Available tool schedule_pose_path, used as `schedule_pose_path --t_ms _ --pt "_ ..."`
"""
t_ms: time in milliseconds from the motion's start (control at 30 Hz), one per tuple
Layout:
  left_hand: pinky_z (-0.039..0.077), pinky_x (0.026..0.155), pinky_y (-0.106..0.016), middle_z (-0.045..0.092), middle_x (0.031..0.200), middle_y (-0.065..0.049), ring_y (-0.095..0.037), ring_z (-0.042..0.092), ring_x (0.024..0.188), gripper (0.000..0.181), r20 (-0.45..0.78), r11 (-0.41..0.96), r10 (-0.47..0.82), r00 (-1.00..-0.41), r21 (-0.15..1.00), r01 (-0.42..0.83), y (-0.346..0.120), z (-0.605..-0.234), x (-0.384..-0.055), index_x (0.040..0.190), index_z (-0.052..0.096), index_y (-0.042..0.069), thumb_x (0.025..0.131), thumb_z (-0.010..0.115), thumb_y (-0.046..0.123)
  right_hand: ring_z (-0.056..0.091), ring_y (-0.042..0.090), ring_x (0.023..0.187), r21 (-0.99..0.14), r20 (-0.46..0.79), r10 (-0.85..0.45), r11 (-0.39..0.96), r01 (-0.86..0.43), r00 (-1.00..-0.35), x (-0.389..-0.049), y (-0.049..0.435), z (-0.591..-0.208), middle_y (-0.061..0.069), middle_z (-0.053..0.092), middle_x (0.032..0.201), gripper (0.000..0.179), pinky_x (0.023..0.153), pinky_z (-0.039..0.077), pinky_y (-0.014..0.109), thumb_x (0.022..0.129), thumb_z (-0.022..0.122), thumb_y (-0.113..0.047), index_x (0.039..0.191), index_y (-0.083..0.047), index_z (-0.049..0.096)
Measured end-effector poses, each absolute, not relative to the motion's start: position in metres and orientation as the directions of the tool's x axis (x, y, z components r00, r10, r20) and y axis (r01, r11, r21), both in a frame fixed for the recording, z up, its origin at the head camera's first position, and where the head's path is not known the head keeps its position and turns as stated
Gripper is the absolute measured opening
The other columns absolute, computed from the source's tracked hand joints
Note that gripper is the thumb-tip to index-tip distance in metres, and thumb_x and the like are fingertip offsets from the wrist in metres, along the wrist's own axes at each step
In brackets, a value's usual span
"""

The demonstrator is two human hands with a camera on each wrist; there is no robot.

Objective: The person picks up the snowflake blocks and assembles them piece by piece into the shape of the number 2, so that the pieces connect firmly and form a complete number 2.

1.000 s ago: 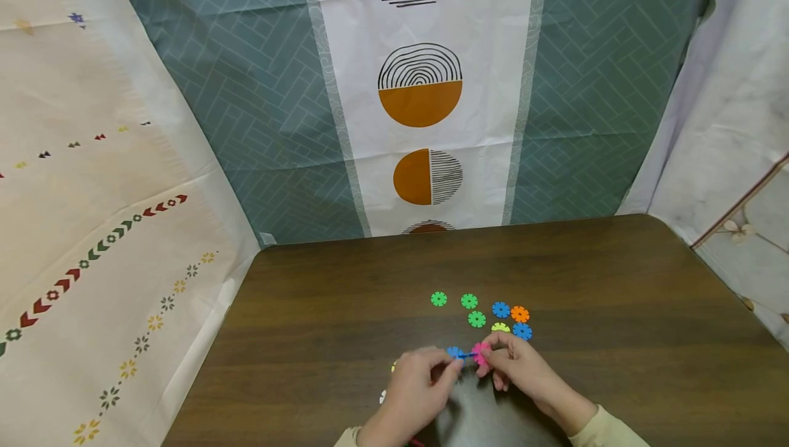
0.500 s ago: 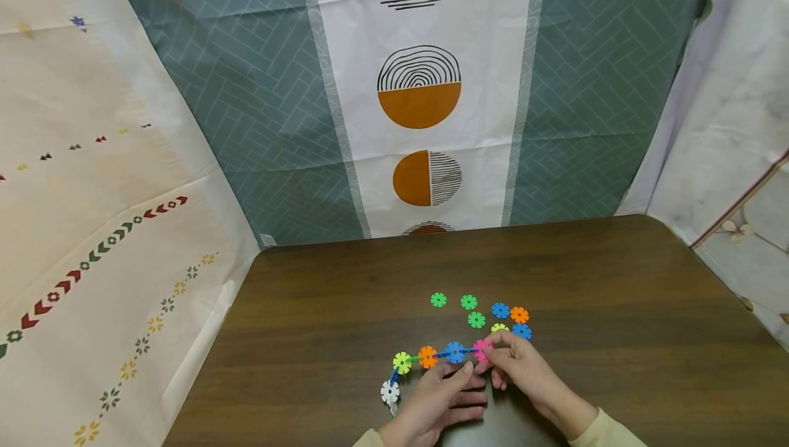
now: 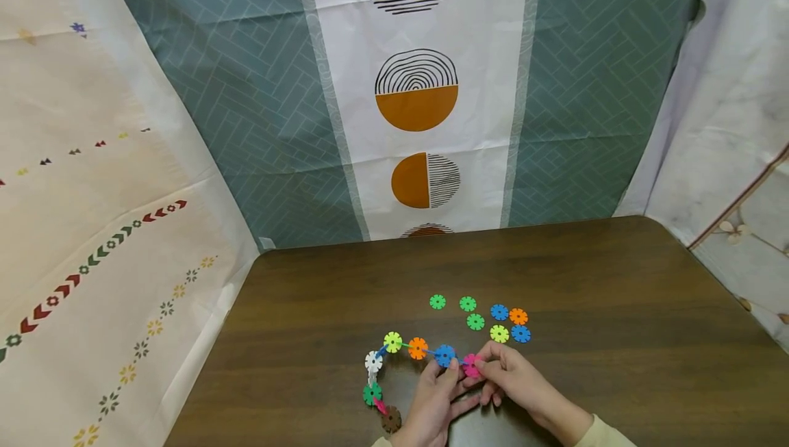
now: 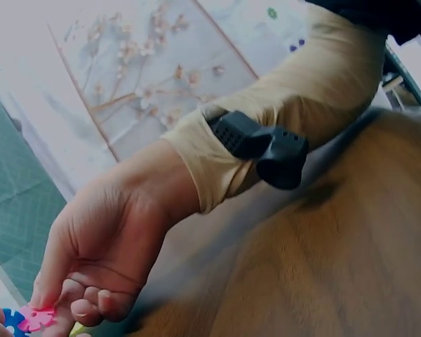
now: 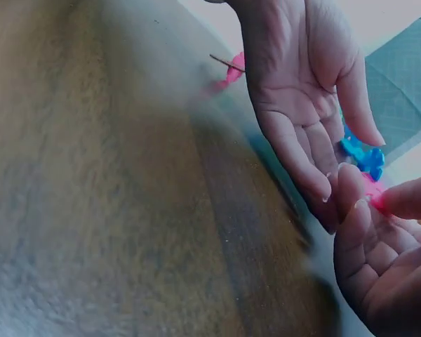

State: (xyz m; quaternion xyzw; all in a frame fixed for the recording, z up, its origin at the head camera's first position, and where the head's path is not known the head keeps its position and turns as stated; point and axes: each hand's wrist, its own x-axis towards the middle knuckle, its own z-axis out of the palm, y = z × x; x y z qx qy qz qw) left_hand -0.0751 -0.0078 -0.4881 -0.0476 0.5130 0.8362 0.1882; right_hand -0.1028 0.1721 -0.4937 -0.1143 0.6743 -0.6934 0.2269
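A curved chain of notched interlocking discs in several colours, some face-on and some edge-on, runs from a brown disc (image 3: pixel 391 419) up past a yellow-green disc (image 3: pixel 392 342) and an orange disc (image 3: pixel 418 348) to the hands. My left hand (image 3: pixel 434 396) pinches the blue disc (image 3: pixel 445 356) near the chain's right end, thumb at its lower edge, other fingers stretched out under the pink disc. My right hand (image 3: pixel 514 378) pinches the pink disc (image 3: pixel 471 365) at that end between thumb and index finger. In the right wrist view, fingers partly cover the pink disc (image 5: pixel 374 191).
Loose discs lie flat beyond the hands on the brown wooden table (image 3: pixel 308 296): several green ones, such as this green disc (image 3: pixel 437 302), an orange disc (image 3: pixel 518 316), two blue ones and a yellow-green disc (image 3: pixel 499 333). A patterned cloth (image 3: pixel 419 91) hangs behind the table.
My left hand let go of the chain, spread its fingers, then took the blue disc from below. The chain's left part has swung up and leftward, showing its brown end. My right hand keeps the pink disc.
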Motion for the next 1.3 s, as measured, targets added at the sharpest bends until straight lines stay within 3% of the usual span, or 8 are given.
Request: schedule_pose_path --t_ms 100,300,533,733,900,1033,1133,1300 --pt "0.054 0.084 -0.043 0.064 0.119 -0.021 -0.027 0.064 0.107 0.050 -0.256 -0.390 0.254 -0.933 0.855 -0.341 -0.011 -0.490 -0.075 0.139 0.034 -0.009 0.104 0.048 0.022 0.061 0.016 0.059 -0.989 -0.146 -0.454 0.051 0.138 -0.879 -0.103 0.171 -0.495 0.014 0.065 0.074 0.025 0.051 0.048 0.025 0.100 0.057 -0.021 0.103 0.004 0.054" --pt "0.056 0.080 -0.042 0.065 0.117 -0.022 -0.031 0.066 0.103 0.049 -0.224 -0.331 0.222 -0.949 0.898 -0.290 -0.014 -0.492 -0.076 0.138 0.039 -0.012 0.101 0.054 0.017 0.049 0.009 0.050 -0.992 -0.088 -0.408 0.116 0.044 -0.909 -0.104 0.170 -0.497 0.014 0.062 0.076 0.020 0.046 0.046 0.023 0.095 0.064 -0.017 0.095 0.003 0.062" --pt "0.057 0.076 -0.036 0.068 0.107 -0.023 -0.026 0.068 0.092 0.043 -0.201 -0.246 0.185 -0.962 0.938 -0.244 -0.015 -0.490 -0.080 0.132 0.047 -0.011 0.096 0.061 0.008 0.055 0.009 0.046 -0.992 -0.049 -0.433 0.128 -0.008 -0.900 -0.104 0.168 -0.497 0.019 0.069 0.078 0.017 0.044 0.048 0.024 0.095 0.064 -0.013 0.090 0.004 0.063" --pt "0.057 0.072 -0.036 0.070 0.102 -0.020 -0.023 0.069 0.086 0.035 -0.134 -0.100 0.170 -0.976 0.983 -0.153 -0.018 -0.490 -0.084 0.124 0.056 -0.010 0.094 0.064 0.005 0.056 0.010 0.047 -0.968 -0.029 -0.422 0.238 -0.079 -0.906 -0.104 0.164 -0.496 0.010 0.070 0.075 0.014 0.046 0.051 0.028 0.092 0.068 -0.016 0.086 -0.003 0.067" --pt "0.056 0.066 -0.028 0.072 0.096 -0.017 -0.017 0.069 0.080 0.030 -0.034 0.016 0.155 -0.987 0.999 -0.032 -0.020 -0.489 -0.087 0.117 0.061 -0.009 0.091 0.068 0.003 0.054 0.009 0.048 -0.923 0.004 -0.411 0.350 -0.162 -0.912 -0.107 0.169 -0.488 0.005 0.070 0.077 0.011 0.046 0.051 0.029 0.089 0.072 -0.018 0.092 -0.008 0.070" --pt "0.055 0.062 -0.026 0.073 0.092 -0.014 -0.018 0.068 0.073 0.028 0.000 0.075 0.155 -0.988 0.997 0.012 -0.024 -0.486 -0.089 0.115 0.063 -0.005 0.090 0.069 0.004 0.052 0.004 0.053 -0.799 0.097 -0.303 0.544 -0.256 -0.948 -0.114 0.181 -0.480 -0.006 0.067 0.074 0.010 0.051 0.049 0.027 0.085 0.076 -0.014 0.092 -0.010 0.069" --pt "0.055 0.061 -0.027 0.073 0.091 -0.014 -0.021 0.068 0.072 0.027 -0.016 0.083 0.159 -0.987 0.997 -0.003 -0.027 -0.485 -0.090 0.115 0.063 -0.003 0.090 0.069 0.004 0.050 0.004 0.059 -0.648 0.169 -0.174 0.722 -0.243 -0.970 -0.120 0.191 -0.477 -0.014 0.059 0.070 0.014 0.056 0.045 0.026 0.080 0.080 -0.014 0.089 -0.013 0.070" --pt "0.058 0.063 -0.035 0.072 0.092 -0.017 -0.028 0.070 0.076 0.028 -0.034 0.060 0.187 -0.982 0.998 -0.024 -0.031 -0.486 -0.092 0.115 0.061 -0.006 0.090 0.069 0.005 0.055 0.013 0.068 -0.498 0.200 -0.074 0.851 -0.167 -0.977 -0.128 0.206 -0.476 -0.005 0.059 0.078 0.023 0.055 0.044 0.032 0.074 0.085 -0.015 0.092 -0.012 0.070"
